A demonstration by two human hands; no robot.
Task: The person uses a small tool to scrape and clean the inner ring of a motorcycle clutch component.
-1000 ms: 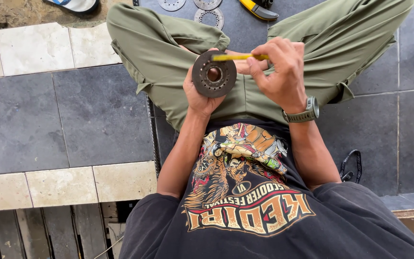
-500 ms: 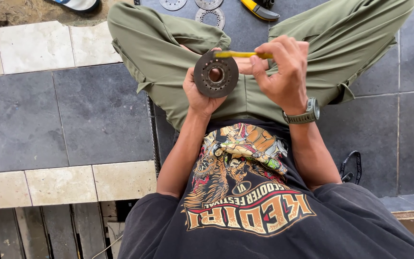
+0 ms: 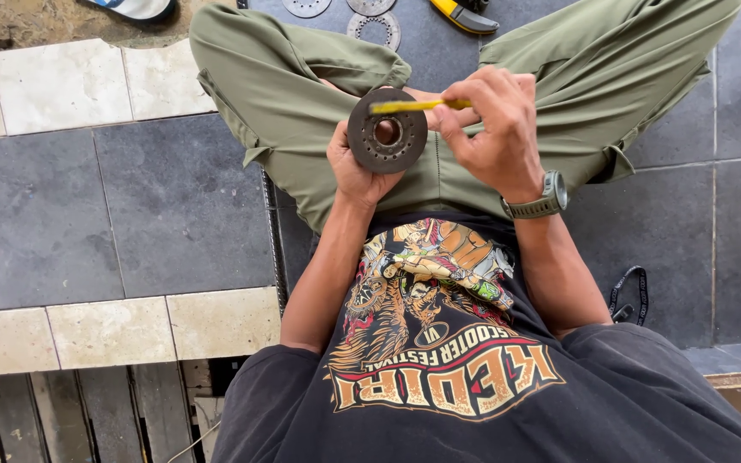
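Resting upright in the left hand (image 3: pixel 355 167), the dark disc (image 3: pixel 387 130) is gripped; a yellow strip (image 3: pixel 413 106) is pinched by the right hand (image 3: pixel 492 129) across it.

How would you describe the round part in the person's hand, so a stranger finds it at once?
Look at the olive-green trousers of the seated person; above the lap the left hand holds up a dark round disc. It has a centre hole ringed by small holes, and a thin yellow tool from the right hand lies across it. The metal discs on the floor are paler.
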